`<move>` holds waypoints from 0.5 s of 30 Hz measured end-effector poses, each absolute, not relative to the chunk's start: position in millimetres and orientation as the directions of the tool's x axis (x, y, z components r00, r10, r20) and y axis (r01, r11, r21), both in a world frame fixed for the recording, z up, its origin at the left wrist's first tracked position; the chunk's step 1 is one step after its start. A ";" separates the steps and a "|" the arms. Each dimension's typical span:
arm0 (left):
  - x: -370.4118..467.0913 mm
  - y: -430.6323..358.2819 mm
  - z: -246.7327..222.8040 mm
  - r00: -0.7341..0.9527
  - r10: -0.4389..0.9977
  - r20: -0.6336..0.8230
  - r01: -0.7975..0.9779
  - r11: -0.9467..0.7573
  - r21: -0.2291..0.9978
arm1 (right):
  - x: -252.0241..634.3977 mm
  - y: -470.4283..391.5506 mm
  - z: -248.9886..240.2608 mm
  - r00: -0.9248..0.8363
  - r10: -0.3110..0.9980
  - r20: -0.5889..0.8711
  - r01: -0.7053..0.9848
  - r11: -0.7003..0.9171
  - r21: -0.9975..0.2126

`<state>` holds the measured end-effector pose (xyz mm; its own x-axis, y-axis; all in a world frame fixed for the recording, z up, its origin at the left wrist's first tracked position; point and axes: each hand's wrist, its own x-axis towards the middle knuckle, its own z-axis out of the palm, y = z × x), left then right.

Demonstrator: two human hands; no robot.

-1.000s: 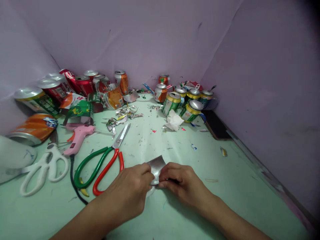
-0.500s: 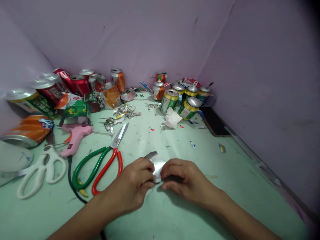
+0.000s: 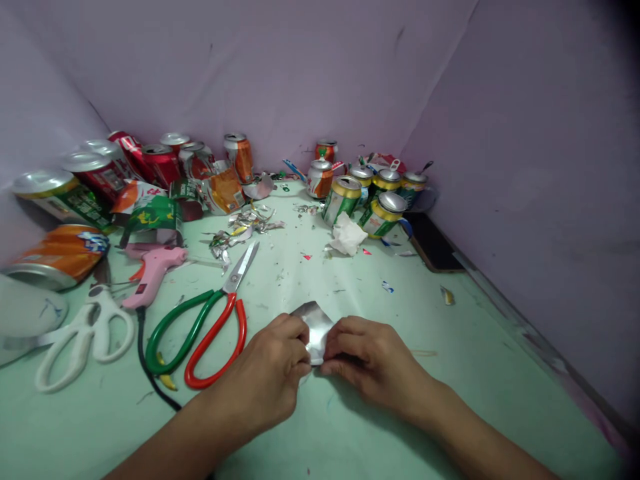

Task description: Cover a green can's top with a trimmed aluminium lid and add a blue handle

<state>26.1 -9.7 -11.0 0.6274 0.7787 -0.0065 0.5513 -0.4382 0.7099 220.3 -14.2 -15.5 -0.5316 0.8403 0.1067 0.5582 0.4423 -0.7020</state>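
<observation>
Between my two hands is a small piece of silvery sheet metal (image 3: 318, 328), its shiny side facing up and its far edge pointed. My left hand (image 3: 280, 363) pinches the left near edge with thumb and curled fingers. On the opposite side, my right hand (image 3: 367, 350) grips the right near edge, thumb below and fingers above. The fingers cover part of the sheet's edges. Scissors with one green and one red handle (image 3: 215, 333) lie partly open to the left of my left hand.
Left of the scissors lie a pink glue gun (image 3: 155, 273) with a black cord and white-handled scissors (image 3: 83, 340). Drink cans (image 3: 237, 158) and cut can pieces line the back left. More cans (image 3: 341, 199), crumpled tissue (image 3: 347, 235) and a phone (image 3: 433, 243) are at the right. Metal scraps (image 3: 250, 223) lie mid-table.
My right thumb and fingers have closed onto the sheet's near right edge, where a gap showed before. The view has shifted slightly.
</observation>
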 end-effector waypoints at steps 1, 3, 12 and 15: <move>26.0 -9.8 -11.3 0.624 0.782 -0.006 0.554 -0.436 0.709 | 220.3 -14.1 -14.4 -0.518 0.850 0.097 0.553 0.419 -0.720; 26.3 -9.5 -13.1 0.613 0.790 -0.004 0.558 -0.429 0.710 | 220.8 -13.9 -12.2 -0.480 0.873 0.084 0.539 0.369 -0.757; 11.5 -1.9 30.0 0.528 0.841 0.117 0.477 -0.407 0.779 | 222.3 -12.8 -15.4 -0.483 0.853 0.199 0.455 0.438 -0.775; -18.4 12.0 55.9 0.119 0.927 0.357 0.439 -0.371 0.818 | 222.4 -13.3 -19.6 -0.398 0.880 0.258 0.513 0.447 -0.733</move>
<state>-18.4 12.0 55.9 0.1186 0.9266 0.3570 0.4387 -0.3714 0.8183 222.4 -13.3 -19.6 -0.3982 0.8802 0.2583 0.5130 0.4471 -0.7328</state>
